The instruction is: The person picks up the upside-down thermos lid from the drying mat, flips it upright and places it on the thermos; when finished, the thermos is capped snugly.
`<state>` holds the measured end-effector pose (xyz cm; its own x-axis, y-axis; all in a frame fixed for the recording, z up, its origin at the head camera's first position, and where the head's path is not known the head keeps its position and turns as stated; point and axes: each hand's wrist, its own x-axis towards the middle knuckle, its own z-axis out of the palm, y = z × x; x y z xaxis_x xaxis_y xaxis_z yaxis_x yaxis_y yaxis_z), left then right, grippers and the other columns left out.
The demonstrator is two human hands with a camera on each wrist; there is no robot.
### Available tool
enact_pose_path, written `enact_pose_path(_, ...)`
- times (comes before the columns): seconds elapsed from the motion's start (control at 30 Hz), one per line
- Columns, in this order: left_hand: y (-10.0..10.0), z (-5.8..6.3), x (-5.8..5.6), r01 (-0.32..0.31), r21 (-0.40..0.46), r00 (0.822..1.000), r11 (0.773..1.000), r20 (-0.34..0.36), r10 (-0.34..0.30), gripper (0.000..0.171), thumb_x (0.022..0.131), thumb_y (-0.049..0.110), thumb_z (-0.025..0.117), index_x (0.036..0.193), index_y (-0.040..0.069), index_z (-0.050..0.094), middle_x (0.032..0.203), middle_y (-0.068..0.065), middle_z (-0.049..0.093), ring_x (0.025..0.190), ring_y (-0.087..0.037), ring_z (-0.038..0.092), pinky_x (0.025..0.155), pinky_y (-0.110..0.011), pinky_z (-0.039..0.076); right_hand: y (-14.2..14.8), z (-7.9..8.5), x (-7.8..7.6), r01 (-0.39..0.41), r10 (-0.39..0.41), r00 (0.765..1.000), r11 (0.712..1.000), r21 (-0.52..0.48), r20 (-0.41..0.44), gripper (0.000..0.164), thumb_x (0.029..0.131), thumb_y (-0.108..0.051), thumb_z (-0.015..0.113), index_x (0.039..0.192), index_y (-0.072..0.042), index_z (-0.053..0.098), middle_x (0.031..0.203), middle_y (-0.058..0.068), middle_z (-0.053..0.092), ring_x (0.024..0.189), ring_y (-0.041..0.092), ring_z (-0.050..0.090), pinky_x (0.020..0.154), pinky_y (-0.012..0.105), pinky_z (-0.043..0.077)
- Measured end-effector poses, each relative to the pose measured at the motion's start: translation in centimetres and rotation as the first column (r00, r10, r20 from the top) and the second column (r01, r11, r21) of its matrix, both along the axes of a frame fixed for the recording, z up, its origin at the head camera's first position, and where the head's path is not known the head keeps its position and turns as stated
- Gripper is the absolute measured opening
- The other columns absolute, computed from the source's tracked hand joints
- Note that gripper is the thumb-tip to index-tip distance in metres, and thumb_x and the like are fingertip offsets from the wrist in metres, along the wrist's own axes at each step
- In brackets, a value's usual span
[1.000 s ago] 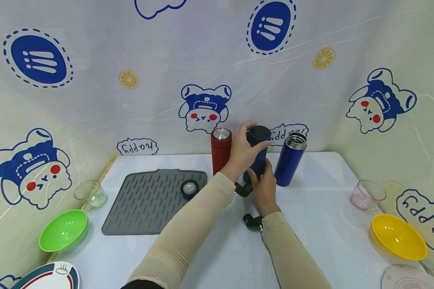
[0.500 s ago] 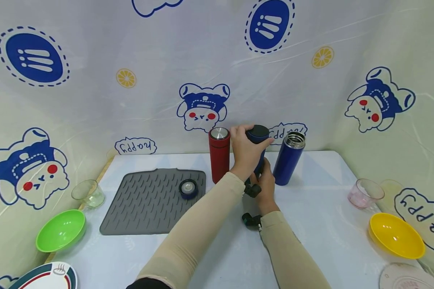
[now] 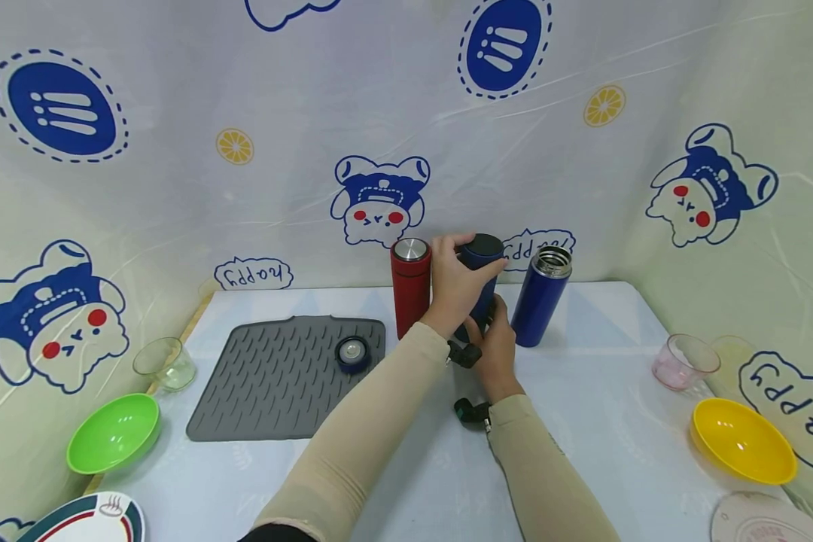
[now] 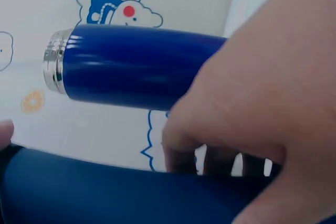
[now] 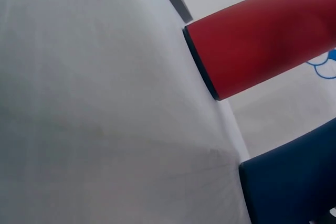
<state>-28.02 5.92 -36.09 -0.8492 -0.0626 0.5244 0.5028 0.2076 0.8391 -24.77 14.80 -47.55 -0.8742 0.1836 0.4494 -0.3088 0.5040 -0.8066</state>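
A dark navy thermos bottle [image 3: 482, 302] with a black-topped lid [image 3: 485, 245] stands on the table between my hands. My left hand [image 3: 455, 290] grips it round the top, thumb on the near side and fingers behind. Lower down, my right hand [image 3: 496, 352] holds the body; its curled fingers [image 4: 184, 156] show in the left wrist view. Just left stands a red thermos [image 3: 411, 282] with a silver cap. To the right is a shiny blue thermos [image 3: 540, 305], lidless, its steel neck [image 4: 54, 61] bare.
A grey ribbed drying mat [image 3: 278, 384] lies left, bearing a dark round lid [image 3: 352, 354]. Glasses [image 3: 169, 365] [image 3: 684, 363], a green bowl [image 3: 113, 434], a yellow bowl [image 3: 743, 442], and plates [image 3: 88, 519] [image 3: 759, 519] line both sides. A patterned curtain [image 3: 291, 90] hangs behind.
My left wrist and forearm swung right, then partway back left, while the hand stayed on the navy thermos's top. My right hand kept its hold on the body.
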Motion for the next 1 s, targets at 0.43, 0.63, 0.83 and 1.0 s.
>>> enact_pose_path(0.43, 1.7, -0.4, -0.1, -0.021, 0.054, 0.997, 0.998, -0.072, 0.025, 0.064, 0.076, 0.035, 0.078, 0.119, 0.012, 0.038, 0.126, 0.001, 0.032, 0.113, -0.006, 0.036, 0.083, -0.018, 0.046, -0.1, 0.7, -0.2, 0.111, -0.111, 0.992, 0.994, -0.007, 0.068, 0.064, 0.083, -0.023, 0.071, 0.138, -0.012, 0.04, 0.124, 0.013, 0.056, 0.105, 0.029, 0.057, 0.086, 0.043, 0.047)
enact_pose_path(0.63, 0.2, -0.4, -0.5, 0.21, 0.09, 0.977, 0.974, -0.068, -0.204, 0.043, 0.088, 0.024, 0.067, 0.118, 0.009, 0.04, 0.138, 0.011, 0.04, 0.115, -0.006, 0.047, 0.089, -0.022, 0.044, 0.0, 0.6, -0.9, 0.07, -0.071, 0.996, 0.997, 0.013, 0.058, 0.073, 0.084, -0.037, 0.069, 0.143, -0.012, 0.033, 0.129, 0.012, 0.051, 0.11, 0.026, 0.054, 0.089, 0.041, 0.046)
enact_pose_path(0.83, -0.6, 0.3, -0.4, 0.151, 0.027, 0.989, 0.988, 0.001, -0.151, 0.042, 0.083, 0.034, 0.073, 0.109, 0.015, 0.047, 0.13, 0.008, 0.044, 0.112, -0.005, 0.044, 0.087, -0.02, 0.044, 0.1, 1.0, -1.2, 0.045, -0.045, 0.997, 0.999, 0.005, 0.055, 0.076, 0.084, -0.043, 0.067, 0.143, -0.011, 0.03, 0.13, 0.015, 0.051, 0.112, 0.028, 0.054, 0.093, 0.043, 0.043)
enact_pose_path(1.0, 0.2, 0.3, -0.3, 0.05, -0.054, 0.999, 0.997, -0.006, -0.051, 0.042, 0.078, 0.036, 0.076, 0.1, 0.015, 0.047, 0.127, -0.002, 0.035, 0.111, -0.007, 0.038, 0.088, -0.019, 0.042, -0.2, 1.1, -1.0, 0.073, -0.073, 0.995, 0.997, 0.007, 0.074, 0.072, 0.085, -0.035, 0.07, 0.142, -0.014, 0.031, 0.126, 0.015, 0.054, 0.11, 0.027, 0.055, 0.092, 0.042, 0.043)
